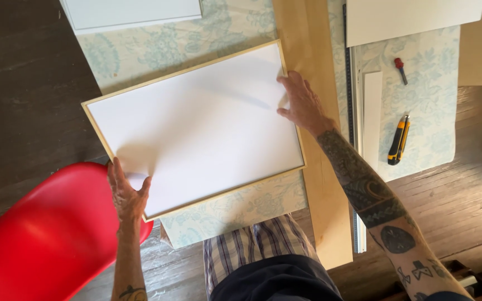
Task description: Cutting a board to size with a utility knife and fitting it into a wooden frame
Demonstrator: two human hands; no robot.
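Observation:
A thin light-wood picture frame [95,101] filled by a white board [202,125] lies tilted on a pale blue floral sheet [235,22]. My left hand [126,192] grips the frame's near left corner, thumb on the white board. Fingers of my right hand [302,103] press flat on the board at the right edge, near the far right corner. The frame's near corner juts past the table's edge.
A red plastic chair [46,234] sits at lower left. A long wooden plank [313,50] and a metal ruler [354,139] run beside the frame on the right. A yellow-black utility knife [399,139], a red-handled tool [401,69] and white boards [408,17] lie beyond.

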